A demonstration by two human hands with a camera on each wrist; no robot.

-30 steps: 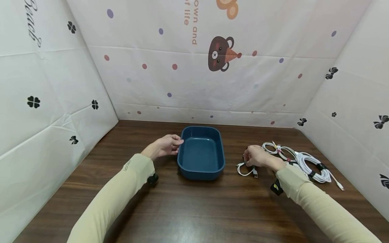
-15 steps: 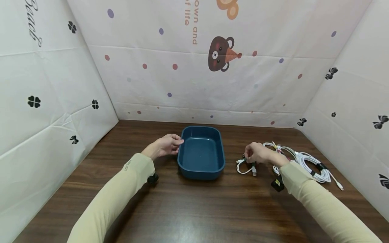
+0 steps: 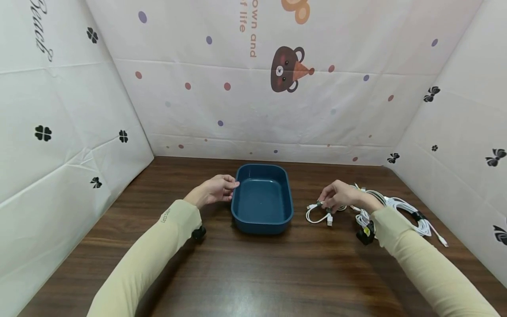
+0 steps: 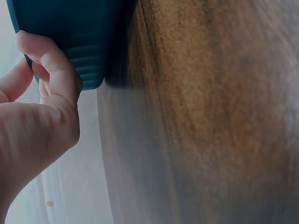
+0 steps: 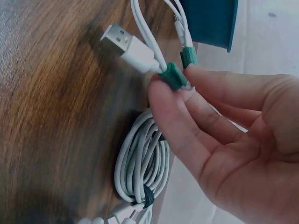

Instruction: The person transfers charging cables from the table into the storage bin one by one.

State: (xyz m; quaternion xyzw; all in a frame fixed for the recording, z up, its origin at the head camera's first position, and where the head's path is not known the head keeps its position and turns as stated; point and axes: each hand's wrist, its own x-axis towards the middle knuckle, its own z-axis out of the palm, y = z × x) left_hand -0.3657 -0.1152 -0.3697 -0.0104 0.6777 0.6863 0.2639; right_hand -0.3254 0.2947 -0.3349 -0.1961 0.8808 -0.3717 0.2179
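My left hand [image 3: 215, 189] grips the left side wall of a dark blue rectangular bin [image 3: 259, 229], whose inside shows bare in the head view. In the left wrist view its thumb and fingers bend at the bin's edge [image 4: 88, 70]. My right hand [image 3: 338, 196], to the right of the bin, pinches a short white USB cable [image 3: 314, 221] bundled in a loop. Close up in the right wrist view, thumb and fingers hold it by a green tie [image 5: 174, 77], with a second green tie [image 5: 188, 57] beside it. The USB plug [image 5: 138, 53] sticks out toward the table.
Several coiled white cables [image 3: 424, 226] with ties lie at the right of the wooden table [image 3: 253, 277], partly behind my right wrist. One coil [image 5: 133, 158] with a black tie lies below the right hand. Printed white sheets [image 3: 222, 105] wall in the back and sides.
My right hand has risen slightly and shifted a little up and right in the head view, with the USB cable in its fingers. The left hand and the bin stay put.
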